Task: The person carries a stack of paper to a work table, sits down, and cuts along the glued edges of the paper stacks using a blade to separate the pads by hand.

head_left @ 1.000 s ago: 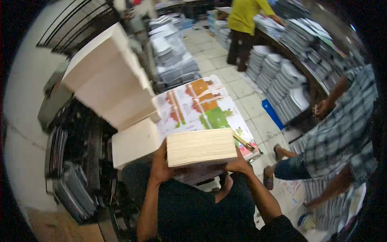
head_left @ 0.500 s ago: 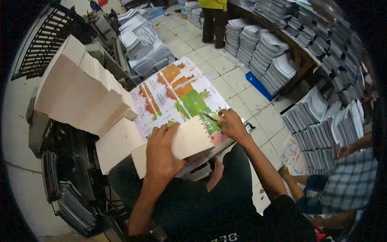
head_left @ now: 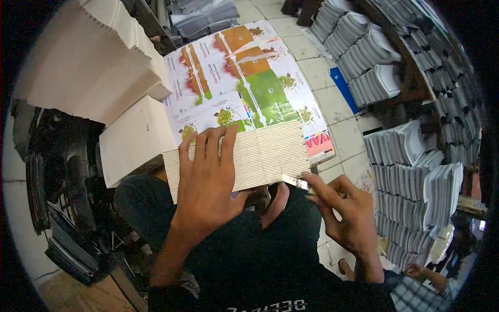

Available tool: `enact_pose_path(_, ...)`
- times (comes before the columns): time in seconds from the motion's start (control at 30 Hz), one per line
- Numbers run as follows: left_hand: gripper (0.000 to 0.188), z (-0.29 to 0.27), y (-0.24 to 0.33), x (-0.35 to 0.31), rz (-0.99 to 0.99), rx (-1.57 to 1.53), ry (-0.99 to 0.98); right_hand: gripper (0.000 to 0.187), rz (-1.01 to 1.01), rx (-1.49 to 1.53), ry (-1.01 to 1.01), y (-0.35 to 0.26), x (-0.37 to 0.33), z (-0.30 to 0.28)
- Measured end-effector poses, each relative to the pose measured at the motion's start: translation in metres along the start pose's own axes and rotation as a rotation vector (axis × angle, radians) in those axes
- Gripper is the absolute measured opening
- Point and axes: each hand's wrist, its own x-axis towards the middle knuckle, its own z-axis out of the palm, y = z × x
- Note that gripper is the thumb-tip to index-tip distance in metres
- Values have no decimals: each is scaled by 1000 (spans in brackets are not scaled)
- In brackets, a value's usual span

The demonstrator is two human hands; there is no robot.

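Observation:
A cream paper block [head_left: 270, 153] lies across my lap and the near edge of a printed sheet, its upper face ridged with many fine parallel lines. My left hand [head_left: 208, 169] rests flat on it with the fingers apart, the thumb at its near edge. At the block's near right corner, my right hand [head_left: 345, 208] is closed round a small knife [head_left: 295, 181]. Its shiny blade touches or nearly touches the edge; the handle is mostly hidden by my fingers. Under the block spreads the large printed sheet [head_left: 265, 93] with orange and green panels.
Left of the sheet lies a low cream stack [head_left: 135, 130], with a taller cream stack [head_left: 104, 67] behind it. Dark machinery [head_left: 57, 171] stands at the left. Grey-white paper piles [head_left: 410, 182] line the right, near a blue flat piece [head_left: 343, 89] and a person's plaid sleeve [head_left: 423, 294].
My right hand has come nearer with the knife, from the block's far right side to its near right corner. The block's ridged face now shows more fully. The view has shifted closer.

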Motion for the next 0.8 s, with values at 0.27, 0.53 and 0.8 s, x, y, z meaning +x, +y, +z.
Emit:
enact_pose_path(0.27, 101, -1, -3, -3, 5, -24, 23, 67, -88, -185, -118, -6, 5, -9)
enact_pose_path(0.53, 98, 3, -6, -3, 2, -28, 24, 68, -115, -244, -114, -6, 8, -5)
enact_pose_path(0.8, 99, 4, -4, -1, -3, -39, 16, 75, -134, -262, -30, -5, 3, 3)
